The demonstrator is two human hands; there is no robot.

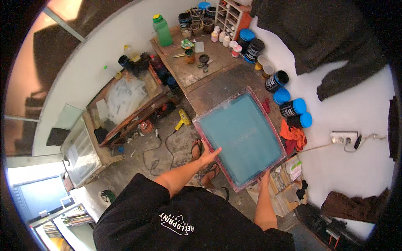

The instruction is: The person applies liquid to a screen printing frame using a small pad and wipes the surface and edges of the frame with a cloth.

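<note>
- Teal-faced framed screen (240, 136) with reddish, scuffed edges, held out in front of the body; can't tell if its far side touches the wooden table (224, 81) behind it.
- Left hand (208, 156) is clamped on the near-left edge, thumb lying over the face, the other fingers mostly hidden.
- Right hand (264, 180) has the near-right corner; can't really see how those fingers wrap.
- Orange cloth (294, 134) sits just beyond the screen's right side, near some blue-lidded jars (293, 108).
- Yellow heat gun (183, 120) is down on the floor (138, 157), left of the screen.
</note>
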